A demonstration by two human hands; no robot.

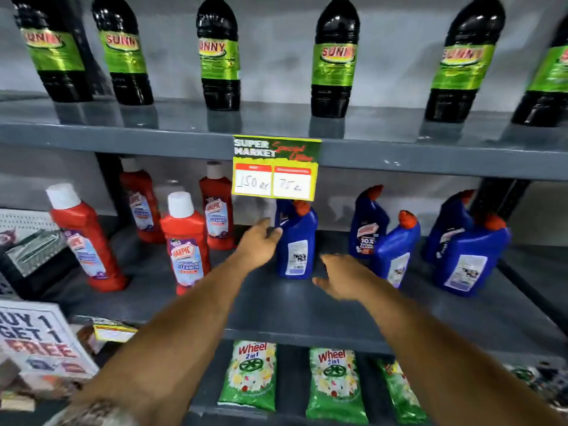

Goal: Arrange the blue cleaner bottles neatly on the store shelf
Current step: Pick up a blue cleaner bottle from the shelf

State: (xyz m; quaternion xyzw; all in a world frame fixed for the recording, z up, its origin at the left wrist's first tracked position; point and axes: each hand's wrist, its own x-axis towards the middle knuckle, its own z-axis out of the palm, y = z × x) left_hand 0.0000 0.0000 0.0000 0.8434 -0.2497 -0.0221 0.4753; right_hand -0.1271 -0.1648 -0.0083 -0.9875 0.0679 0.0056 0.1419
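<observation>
Blue cleaner bottles (393, 247) stand unevenly along the shelf (307, 305) toward its right end, seemingly unsorted, as the left hand (258, 244) touches the leftmost bottle (295, 241) with loose fingers and the right hand (344, 281) hovers open, holding nothing.

Glossy plastic blue bottles (296, 241), matt shelf (307, 309)

Grey middle shelf (307, 305) carrying four red cleaner bottles (186, 244) toward nine o'clock and five blue cleaner bottles (296, 241) from centre toward three o'clock, all upright.
</observation>
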